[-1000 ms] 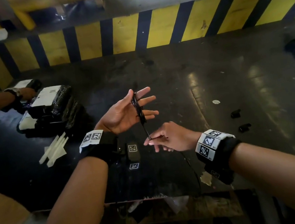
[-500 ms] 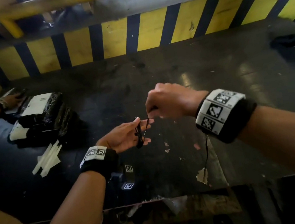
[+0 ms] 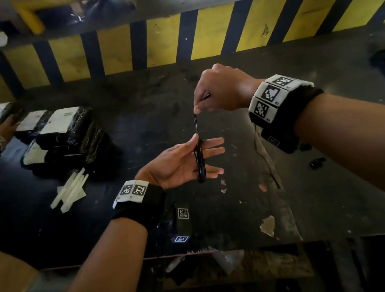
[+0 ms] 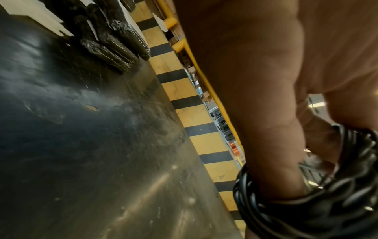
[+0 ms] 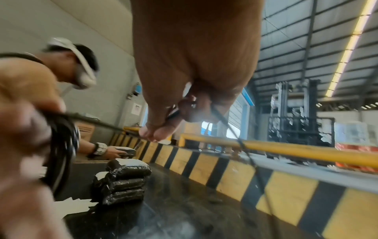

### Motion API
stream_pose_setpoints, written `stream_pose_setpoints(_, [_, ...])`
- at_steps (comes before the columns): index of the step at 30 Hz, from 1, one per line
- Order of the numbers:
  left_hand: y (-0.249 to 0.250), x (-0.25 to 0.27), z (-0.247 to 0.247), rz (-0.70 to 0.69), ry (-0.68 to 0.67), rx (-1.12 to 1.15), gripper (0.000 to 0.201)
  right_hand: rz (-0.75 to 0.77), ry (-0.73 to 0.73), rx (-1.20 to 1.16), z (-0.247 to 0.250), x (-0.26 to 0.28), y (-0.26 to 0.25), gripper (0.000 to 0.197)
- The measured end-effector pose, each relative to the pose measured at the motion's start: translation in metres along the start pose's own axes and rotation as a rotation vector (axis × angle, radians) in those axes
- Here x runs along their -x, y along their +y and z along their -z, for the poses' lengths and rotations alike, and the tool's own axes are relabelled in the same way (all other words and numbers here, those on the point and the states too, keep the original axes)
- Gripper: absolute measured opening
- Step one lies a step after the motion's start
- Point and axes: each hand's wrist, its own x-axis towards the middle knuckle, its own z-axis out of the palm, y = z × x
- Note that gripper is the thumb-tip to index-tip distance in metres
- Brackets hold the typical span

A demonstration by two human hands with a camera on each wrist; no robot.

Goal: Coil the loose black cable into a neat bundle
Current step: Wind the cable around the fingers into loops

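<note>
A dark, scuffed table [image 3: 316, 190] fills most of the head view, its far edge backed by a yellow-and-black striped barrier [image 3: 172, 42] with a yellow rail [image 5: 296, 152] above it. The right wrist view shows a high warehouse roof with strip lights and a forklift [image 5: 300, 116] beyond the rail.

At the far left of the table sits a stack of black wrapped packages [image 3: 69, 136] with white labels, and another person's hand [image 3: 0, 125] rests on one further left (that person wears a headset in the right wrist view). Near the stack lie white paper strips [image 3: 71, 190]. Two small black pieces [image 3: 316, 163] lie to the right, under the right forearm.

Above the middle of the table, the left hand [image 3: 181, 164] lies palm up with fingers spread straight, and the black cable [image 3: 200, 162] is wound in loops round them. The right hand [image 3: 220, 90], just above and beyond, pinches the free run of cable between thumb and fingertips, drawn taut up from the coil. Nothing stands between the hands.
</note>
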Motion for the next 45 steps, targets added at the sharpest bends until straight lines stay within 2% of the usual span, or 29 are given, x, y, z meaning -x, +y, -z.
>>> stream_pose_setpoints(5, [0.018,-0.003,-0.01,-0.072,-0.083,-0.006,0.057,0.019,-0.001,-0.107,-0.039,0.013,0.028,0.015])
stream_pose_setpoints(7, [0.022,-0.009,-0.015,-0.08,-0.129,-0.014,0.057,-0.034,0.023,-0.143,-0.067,0.028,0.038,0.026])
stream_pose_setpoints(10, [0.025,-0.017,-0.02,-0.09,-0.179,-0.006,0.057,-0.1,0.034,-0.316,-0.102,0.052,0.048,0.025])
stream_pose_setpoints(12, [0.029,-0.023,-0.02,-0.115,-0.166,0.01,0.056,-0.102,-0.006,-0.382,-0.118,0.066,0.05,0.016])
stream_pose_setpoints(18, [0.038,-0.049,-0.02,-0.128,-0.074,-0.013,0.054,0.035,-0.089,-0.478,-0.148,0.098,0.026,0.02])
stream_pose_setpoints(23, [0.032,-0.06,0.005,-0.1,0.1,-0.042,0.053,0.005,-0.159,-0.453,-0.123,0.112,0.019,0.022])
stream_pose_setpoints(28, [0.013,-0.066,0.015,0.01,0.195,-0.105,0.053,-0.06,-0.275,-0.172,-0.073,0.107,0.019,0.025])
stream_pose_setpoints(31, [-0.001,-0.069,0.005,0.063,0.181,-0.157,0.049,-0.051,-0.239,0.027,-0.035,0.099,0.017,0.021])
stream_pose_setpoints(35, [-0.012,-0.066,-0.005,0.149,0.146,-0.199,0.044,0.01,-0.123,0.226,0.015,0.083,0.019,0.019])
stream_pose_setpoints(39, [-0.015,-0.061,-0.016,0.162,0.075,-0.184,0.046,0.022,-0.055,0.263,0.033,0.065,0.025,0.017])
stream_pose_setpoints(45, [-0.015,-0.051,-0.022,0.143,0.037,-0.149,0.056,0.036,-0.018,0.206,0.028,0.049,0.033,0.016])
